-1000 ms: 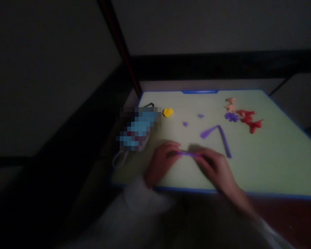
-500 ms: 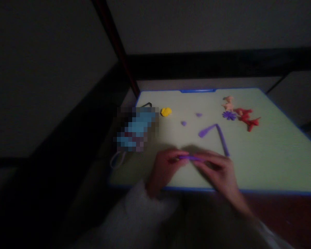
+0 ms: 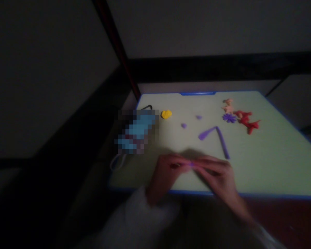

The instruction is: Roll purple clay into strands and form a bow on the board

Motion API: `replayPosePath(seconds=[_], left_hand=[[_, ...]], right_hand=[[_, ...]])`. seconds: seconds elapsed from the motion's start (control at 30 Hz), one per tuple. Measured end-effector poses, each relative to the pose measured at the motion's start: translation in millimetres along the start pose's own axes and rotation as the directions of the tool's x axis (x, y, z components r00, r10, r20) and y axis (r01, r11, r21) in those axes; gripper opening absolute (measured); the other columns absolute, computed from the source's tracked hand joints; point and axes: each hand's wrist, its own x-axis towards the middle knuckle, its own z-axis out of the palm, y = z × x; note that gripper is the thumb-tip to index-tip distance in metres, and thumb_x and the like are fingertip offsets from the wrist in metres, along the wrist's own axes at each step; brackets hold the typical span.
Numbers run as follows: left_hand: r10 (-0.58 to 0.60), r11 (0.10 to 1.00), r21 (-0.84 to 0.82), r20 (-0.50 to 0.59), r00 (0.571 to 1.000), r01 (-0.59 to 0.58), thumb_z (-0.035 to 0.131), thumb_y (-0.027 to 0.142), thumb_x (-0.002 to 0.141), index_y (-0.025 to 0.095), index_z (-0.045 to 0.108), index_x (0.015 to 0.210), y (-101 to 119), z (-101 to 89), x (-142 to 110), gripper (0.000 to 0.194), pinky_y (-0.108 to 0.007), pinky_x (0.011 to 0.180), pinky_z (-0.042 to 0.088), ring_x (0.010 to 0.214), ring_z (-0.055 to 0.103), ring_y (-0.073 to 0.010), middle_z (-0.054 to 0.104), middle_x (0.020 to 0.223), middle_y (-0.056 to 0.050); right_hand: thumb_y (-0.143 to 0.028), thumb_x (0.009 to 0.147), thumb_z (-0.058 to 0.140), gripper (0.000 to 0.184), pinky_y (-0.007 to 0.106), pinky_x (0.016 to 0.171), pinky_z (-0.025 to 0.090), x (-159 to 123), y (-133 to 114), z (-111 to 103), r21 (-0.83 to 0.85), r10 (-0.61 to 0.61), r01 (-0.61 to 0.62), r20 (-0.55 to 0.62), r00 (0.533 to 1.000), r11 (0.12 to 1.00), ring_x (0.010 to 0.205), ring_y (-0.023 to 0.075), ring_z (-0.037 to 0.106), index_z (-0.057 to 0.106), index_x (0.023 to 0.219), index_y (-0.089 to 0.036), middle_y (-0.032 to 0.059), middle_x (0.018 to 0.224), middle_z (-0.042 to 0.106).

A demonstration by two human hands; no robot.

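Observation:
A small piece of purple modelling clay (image 3: 192,164) is pinched between the fingertips of both hands, over the front of the table; fingers cover most of it. My left hand (image 3: 168,171) is closed on it from the left, my right hand (image 3: 219,174) from the right, fingertips almost meeting. Beyond the right hand lies a bent purple clay strip (image 3: 223,141), thicker at its left end. Farther back are two small purple lumps, one on the left (image 3: 184,126) and one on the right (image 3: 198,117).
The pale table (image 3: 269,166) has a blue rim. A yellow clay lump (image 3: 166,114) sits at the back left, beside a blurred-out blue object (image 3: 138,129) with a strap. At the back right are a purple flower shape (image 3: 229,118), peach figures (image 3: 228,108) and red figures (image 3: 248,122).
Both hands have drawn together, the fingertips closing over the purple clay so that less of it shows. The table pieces keep their places; the view has shifted slightly.

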Motion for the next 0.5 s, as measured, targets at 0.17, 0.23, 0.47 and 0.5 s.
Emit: replayPosePath(seconds=[0.17, 0.23, 0.47, 0.5], left_hand=[[-0.04, 0.998, -0.038, 0.016, 0.999, 0.041, 0.074, 0.014, 0.062, 0.017, 0.074, 0.064, -0.8, -0.7, 1.5, 0.003, -0.021, 0.056, 0.05, 0.061, 0.065, -0.0141, 0.072, 0.067, -0.004], [-0.082, 0.996, -0.042, 0.004, 0.997, 0.082, 0.074, 0.014, 0.062, 0.017, 0.074, 0.066, 0.2, -1.9, 2.3, 0.005, -0.02, 0.057, 0.05, 0.061, 0.065, -0.0136, 0.072, 0.067, -0.003], [-0.183, 0.982, -0.055, -0.05, 0.982, 0.18, 0.075, 0.012, 0.06, 0.017, 0.076, 0.076, 6.3, -4.9, 0.9, 0.017, -0.019, 0.062, 0.052, 0.068, 0.067, -0.0136, 0.074, 0.075, -0.002], [-0.185, 0.981, -0.061, -0.045, 0.982, 0.182, 0.075, 0.012, 0.06, 0.017, 0.076, 0.077, 6.9, -4.0, 0.1, 0.018, -0.019, 0.063, 0.052, 0.07, 0.068, -0.0139, 0.075, 0.077, -0.002]], right_hand=[[-0.011, 0.076, 0.069, 0.021, 0.021, 0.061, 0.056, -1.5, 1.5, 2.8, -0.006, -0.026, 0.026, 0.006, 1.0, 1.0, 0.068, 0.0135, 0.069, 0.077, 0.089, -0.026, 0.0019, 0.077, 0.075], [-0.01, 0.075, 0.07, 0.022, 0.02, 0.063, 0.056, -2.3, 2.5, 1.9, -0.016, -0.03, 0.03, 0.003, 1.0, 0.999, 0.07, 0.0132, 0.069, 0.076, 0.089, -0.025, 0.0012, 0.078, 0.075], [-0.011, 0.077, 0.068, 0.018, 0.022, 0.068, 0.055, -3.9, 4.5, -7.0, -0.039, 0.002, -0.003, -0.009, 1.0, 0.999, 0.075, 0.0131, 0.068, 0.075, 0.087, -0.024, 0.0016, 0.084, 0.074], [-0.011, 0.077, 0.068, 0.017, 0.023, 0.068, 0.055, -4.0, 4.6, -6.9, -0.036, 0.003, -0.003, -0.002, 1.0, 0.999, 0.075, 0.0132, 0.068, 0.075, 0.087, -0.024, 0.0016, 0.084, 0.073]])
